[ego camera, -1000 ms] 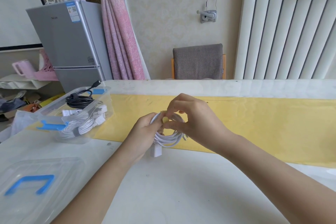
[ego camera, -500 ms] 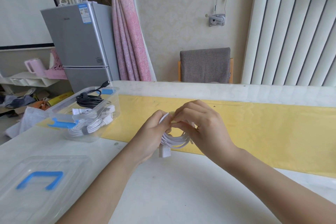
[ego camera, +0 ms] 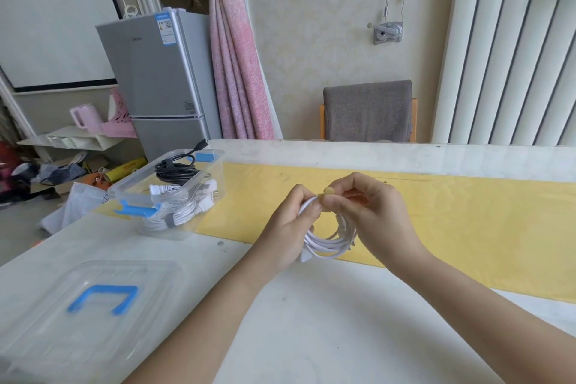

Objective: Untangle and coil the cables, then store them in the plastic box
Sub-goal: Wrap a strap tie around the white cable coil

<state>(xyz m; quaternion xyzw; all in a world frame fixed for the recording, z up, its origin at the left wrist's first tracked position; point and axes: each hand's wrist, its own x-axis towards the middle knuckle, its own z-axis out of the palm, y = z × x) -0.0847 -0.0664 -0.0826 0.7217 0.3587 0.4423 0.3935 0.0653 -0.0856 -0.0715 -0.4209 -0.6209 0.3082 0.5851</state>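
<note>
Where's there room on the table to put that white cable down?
The white tabletop between the lid and the yellow mat, under the arms, is bare. The mat right of the right hand is bare too. The plastic box is crowded with coiled cables.

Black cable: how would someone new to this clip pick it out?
On the white table, look left to the clear plastic box with blue latches. The black cable lies coiled at its far end, the only dark one among white cables.
</note>
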